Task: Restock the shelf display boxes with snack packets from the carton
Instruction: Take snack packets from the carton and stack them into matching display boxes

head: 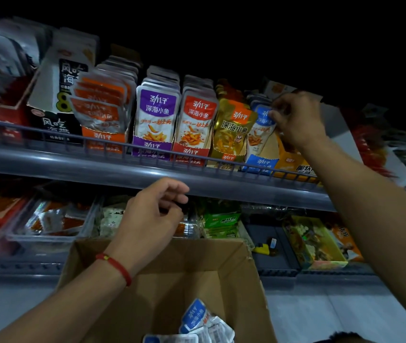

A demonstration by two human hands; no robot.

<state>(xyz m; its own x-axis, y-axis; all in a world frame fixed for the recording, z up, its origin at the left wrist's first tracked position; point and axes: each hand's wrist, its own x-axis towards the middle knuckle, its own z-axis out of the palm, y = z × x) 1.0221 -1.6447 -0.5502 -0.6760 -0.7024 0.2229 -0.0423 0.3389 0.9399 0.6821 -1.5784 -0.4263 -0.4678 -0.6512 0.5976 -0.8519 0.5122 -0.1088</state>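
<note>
Right hand (296, 117) up at the top shelf, fingers and thumb pinched on the blue-label fish snack packets (262, 125) standing in the blue display box (258, 163); it seems to be seating or squaring the front packet, though the fingers hide the exact contact. Left hand (152, 216) hangs in front of the shelf rail (147, 169), below and left of the blue box, fingers loosely curled and holding nothing.

Progress, judged from the layout: the blue box is filled at least at the front, with more packet tops visible behind. Left of it, the gold (231, 129), red (197, 120), purple (157, 115) and orange (100, 107) boxes look well stocked; the orange packets lean unevenly.

Carton (197, 268), well below the blue box and nearest the camera, is open. A small heap of blue packets (197, 323) lies at its bottom, so stock remains. How much room is left at the back of the blue box cannot be told; the upper shelf is dark.

Likely remaining: transfer the rest, then straighten.
</note>
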